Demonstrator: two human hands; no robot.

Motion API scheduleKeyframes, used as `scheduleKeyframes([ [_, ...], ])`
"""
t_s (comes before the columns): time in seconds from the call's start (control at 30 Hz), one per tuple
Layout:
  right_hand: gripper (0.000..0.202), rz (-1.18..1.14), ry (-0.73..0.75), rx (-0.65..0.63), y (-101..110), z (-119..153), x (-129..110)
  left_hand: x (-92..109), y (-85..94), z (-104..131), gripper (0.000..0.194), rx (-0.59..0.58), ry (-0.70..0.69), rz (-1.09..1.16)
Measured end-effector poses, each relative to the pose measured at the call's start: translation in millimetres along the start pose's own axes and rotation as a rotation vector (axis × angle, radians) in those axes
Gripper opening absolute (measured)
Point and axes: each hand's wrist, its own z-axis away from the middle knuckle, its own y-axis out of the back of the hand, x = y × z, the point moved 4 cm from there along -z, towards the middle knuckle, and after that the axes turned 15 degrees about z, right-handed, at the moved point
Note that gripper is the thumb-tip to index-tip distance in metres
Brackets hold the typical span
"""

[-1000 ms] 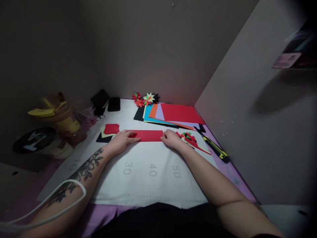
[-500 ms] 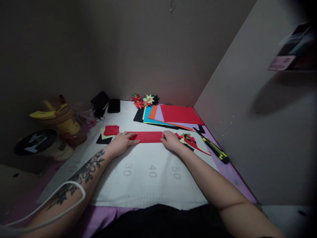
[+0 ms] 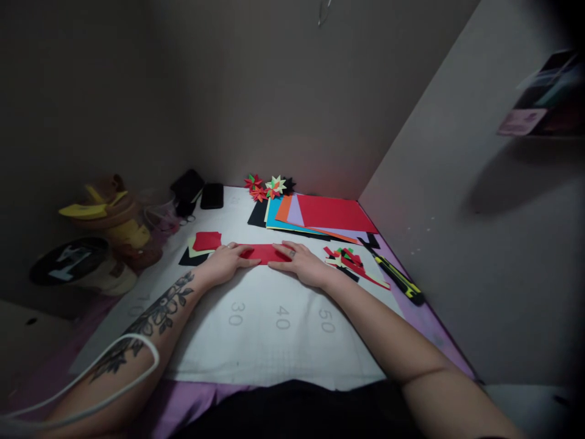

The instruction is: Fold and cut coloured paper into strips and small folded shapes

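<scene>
A red paper strip (image 3: 261, 254) lies flat across the white sheet printed with numbers (image 3: 256, 350). My left hand (image 3: 226, 263) rests on the strip's left part, fingers stretched and spread. On its right part lies my right hand (image 3: 304, 263), its fingers also extended and apart, covering that end. Left of my left hand sit small red paper squares (image 3: 208, 241), with pale yellow and black pieces partly under them. Beyond my right hand is a heap of coloured paper scraps (image 3: 350, 259).
Coloured paper sheets (image 3: 336, 212) fan out at the back, beside folded paper stars (image 3: 275, 185). A yellow and black utility knife (image 3: 400, 279) lies at the right edge. A phone (image 3: 212, 196), a cap (image 3: 86, 265) and a yellow-brown container (image 3: 123, 235) stand on the left.
My right hand has moved left from the strip's right end onto its surface, and its fingers have spread from a curled grip. My left hand stays in place.
</scene>
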Motion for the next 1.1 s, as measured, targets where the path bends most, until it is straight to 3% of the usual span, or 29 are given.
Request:
scheduleKeyframes([
  [0.27,0.048,-0.071,-0.034,-0.099,-8,2,3,6,5.1,1,0.047,0.063,-0.022,-0.004],
  [0.43,0.052,-0.076,-0.053,-0.116,-8,3,1,43,5.8,3,0.038,0.189,-0.043,-0.104],
  [0.57,0.044,-0.048,-0.070,-0.113,-8,2,0,64,-8.9,-1,0.040,0.174,-0.055,-0.170],
  [0.77,0.049,-0.019,-0.059,-0.130,-6,3,-3,63,-18.4,0,0.050,0.120,-0.024,-0.271],
  [1.1,0.056,0.030,-0.085,-0.144,-6,7,-2,51,5.7,36,0.039,0.135,0.248,-0.361],
])
